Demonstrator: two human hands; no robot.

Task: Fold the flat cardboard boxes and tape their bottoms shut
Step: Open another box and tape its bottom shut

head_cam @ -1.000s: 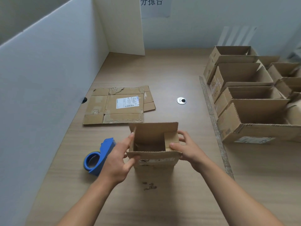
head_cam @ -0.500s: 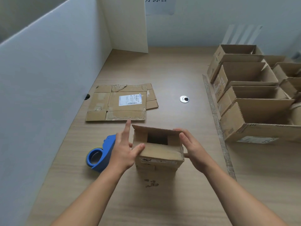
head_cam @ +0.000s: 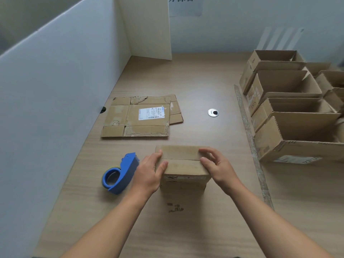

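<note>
Box (head_cam: 183,165) flaps were open a second ago, now shut; box sits mid-desk (head_cam: 201,81). Left grip (head_cam: 149,174) and right grip (head_cam: 218,167) lie flat, pressing the flaps, clasping nothing. Tape (head_cam: 119,174) just left, likely next.

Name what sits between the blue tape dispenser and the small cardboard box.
The left hand, seen in the head view: it rests against the small cardboard box at its left edge, with the blue tape dispenser just beyond it on the table.
</note>
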